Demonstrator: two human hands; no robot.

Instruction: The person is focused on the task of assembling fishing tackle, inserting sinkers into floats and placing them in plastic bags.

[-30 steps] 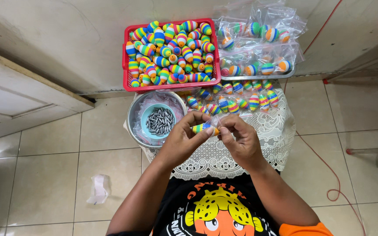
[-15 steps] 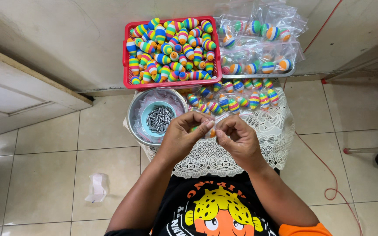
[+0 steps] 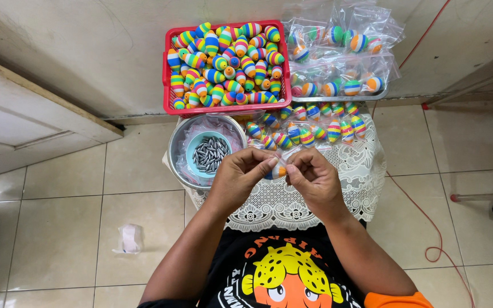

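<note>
Left hand (image 3: 241, 175) and right hand (image 3: 313, 178) meet over the lace cloth (image 3: 315, 199), fingertips pinching one striped float (image 3: 277, 170) between them. Beyond: small blue bowl of grey weights (image 3: 209, 154), bagged floats (image 3: 309, 132), then the red basket (image 3: 166, 85) full of floats.

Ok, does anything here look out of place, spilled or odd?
Only one thing: a crumpled white scrap lies alone on the floor tiles, left of the lace cloth. The floats stay in the red basket and bags, the weights in the blue bowl. Both hands, left and right, pinch one float.
</note>
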